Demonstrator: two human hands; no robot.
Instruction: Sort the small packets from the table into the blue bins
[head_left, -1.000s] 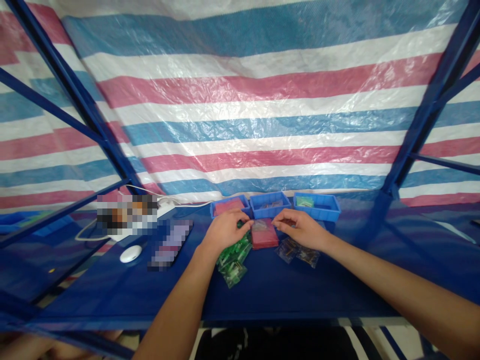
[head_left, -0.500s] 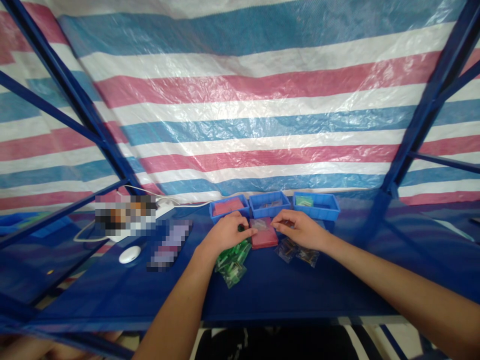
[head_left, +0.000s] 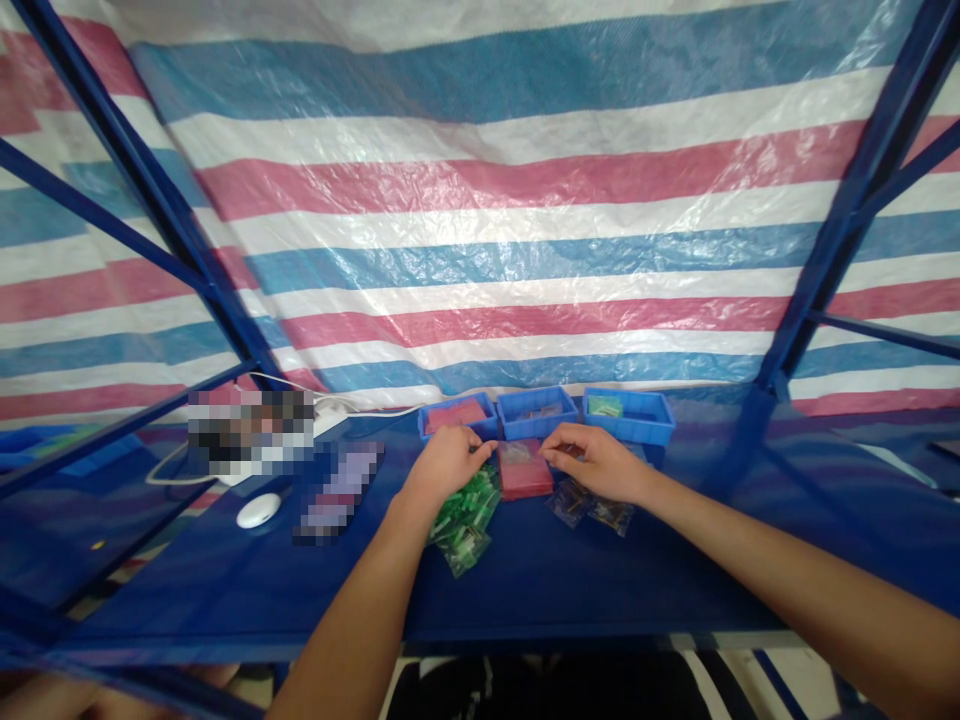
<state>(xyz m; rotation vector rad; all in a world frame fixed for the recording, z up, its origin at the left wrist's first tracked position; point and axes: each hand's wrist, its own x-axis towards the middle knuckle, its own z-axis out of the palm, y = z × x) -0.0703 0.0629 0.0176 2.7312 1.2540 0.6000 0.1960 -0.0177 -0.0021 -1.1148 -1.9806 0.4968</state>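
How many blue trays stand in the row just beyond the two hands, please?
3: the left tray with pink items, the middle tray, and the right tray with green items. None seems hidden there.

Left hand [head_left: 448,462] and right hand [head_left: 600,464] face inward, fingers [head_left: 564,435] bent.

head view | faces forward, down | table [head_left: 570,590] close below | striped sheet [head_left: 495,240] beyond

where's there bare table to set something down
Bare tabletop shows between the red stack and its front edge, and right of the rightmost bin. Crowded: green packets by the left hand, dark packets by the right hand.
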